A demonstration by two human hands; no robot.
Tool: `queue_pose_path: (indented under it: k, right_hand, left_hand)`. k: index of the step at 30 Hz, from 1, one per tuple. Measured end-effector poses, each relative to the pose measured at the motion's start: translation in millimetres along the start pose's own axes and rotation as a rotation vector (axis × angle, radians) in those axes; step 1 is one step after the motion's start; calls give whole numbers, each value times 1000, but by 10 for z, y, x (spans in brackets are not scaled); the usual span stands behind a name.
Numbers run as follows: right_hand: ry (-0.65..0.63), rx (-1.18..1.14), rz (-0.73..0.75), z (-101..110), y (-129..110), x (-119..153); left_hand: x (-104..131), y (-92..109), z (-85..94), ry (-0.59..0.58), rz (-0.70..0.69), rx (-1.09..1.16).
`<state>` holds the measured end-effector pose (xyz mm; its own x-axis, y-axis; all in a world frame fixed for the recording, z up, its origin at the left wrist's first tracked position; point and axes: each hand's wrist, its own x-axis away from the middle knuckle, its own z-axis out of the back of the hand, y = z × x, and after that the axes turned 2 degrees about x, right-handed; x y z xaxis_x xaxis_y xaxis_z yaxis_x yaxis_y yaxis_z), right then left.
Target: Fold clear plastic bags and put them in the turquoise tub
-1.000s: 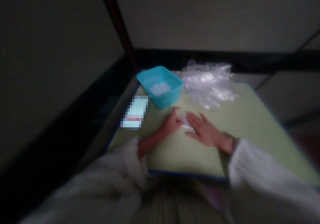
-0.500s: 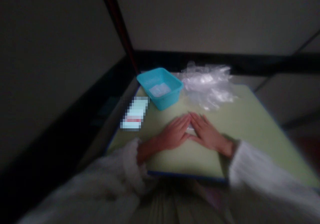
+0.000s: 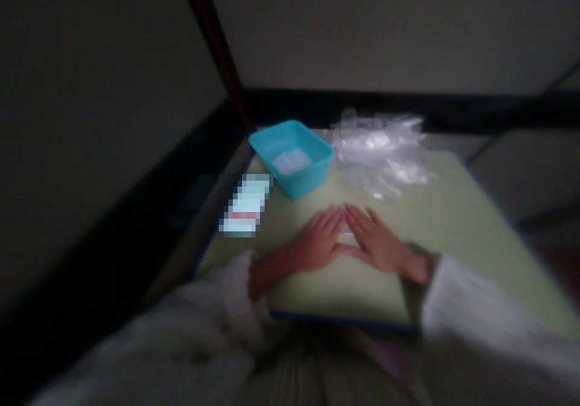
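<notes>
Both of my hands lie flat, palms down, on a pale yellow-green table (image 3: 344,294), meeting at fingertips and thumbs. My left hand (image 3: 321,240) has its fingers stretched out and pointing to the upper right. My right hand (image 3: 378,237) mirrors it, fingers extended toward the upper left. In the gap between them shows a small whitish, clear plastic piece (image 3: 347,229), mostly covered by the hands; its kind is too hidden and dim to make out. Neither hand is closed around anything.
Beyond my left hand stands a turquoise plastic basket (image 3: 308,179) with whitish flat pieces (image 3: 292,161) inside. A heap of clear plastic bags (image 3: 383,155) lies at the back. A blurred-out phone-like bright screen (image 3: 247,205) rests at the left edge. Walls close in behind and left.
The hands keep nearly the same place and flat pose. The whole view has shifted very slightly, and the left fingers look a little more spread.
</notes>
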<state>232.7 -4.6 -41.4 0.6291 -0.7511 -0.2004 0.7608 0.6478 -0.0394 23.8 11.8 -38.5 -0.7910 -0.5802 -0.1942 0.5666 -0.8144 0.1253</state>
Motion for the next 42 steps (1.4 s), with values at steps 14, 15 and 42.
queue_pose_path:
  k: [14, 15, 42]
  right_hand:
    - [10, -13, 18, -5, 36, 24]
    - [15, -9, 17, -3, 34, 27]
    - [93, 13, 35, -7, -44, 25]
  left_hand:
    - [-13, 10, 49, -37, 16, 25]
    - [-11, 10, 44, -38, 17, 21]
    - [43, -60, 47, 8, 55, 56]
